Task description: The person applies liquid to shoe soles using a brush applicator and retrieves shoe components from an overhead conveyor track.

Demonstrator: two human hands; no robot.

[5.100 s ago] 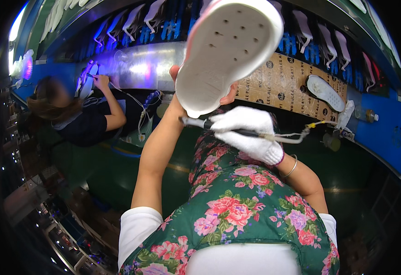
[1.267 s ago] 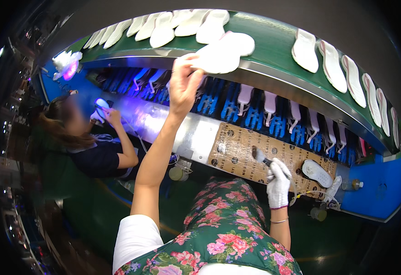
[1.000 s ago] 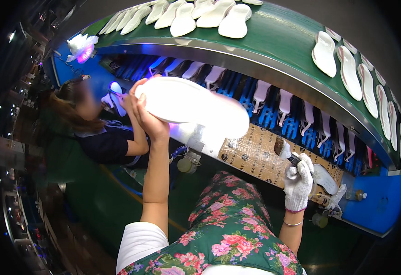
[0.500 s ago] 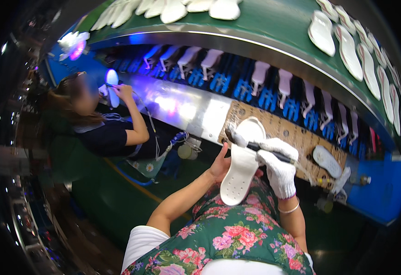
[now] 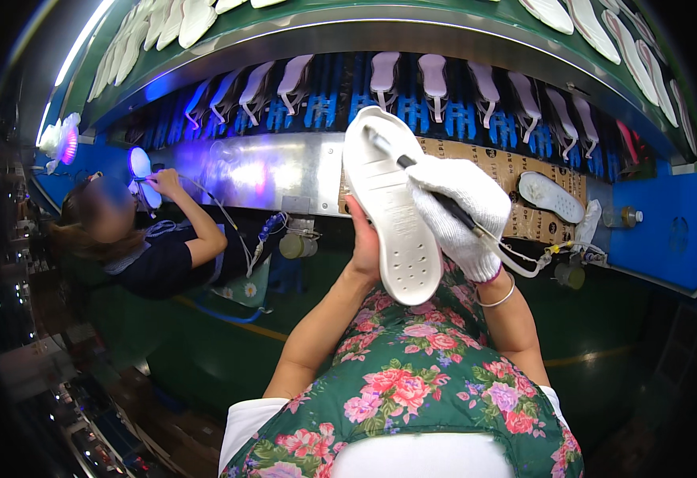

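A white shoe sole is held up in front of me, toe end away, with small holes in its heel part. My bare left hand grips it along the left edge; most of the fingers are hidden behind it. In a white knitted glove, my right hand is closed around a brush with a dark handle and a thin hose at its rear end. The brush's tip lies over the toe part of the sole.
Another sole rests on a cardboard sheet across the bench. Pale straps and insole-like pieces hang in a row behind it. Soles line the green upper shelf. To the left, a co-worker handles a sole. A blue panel stands right.
The sole has come up and farther from my body, showing its full face. My gloved hand has shifted with the brush, now pointing toward the toe. The whole view has turned slightly.
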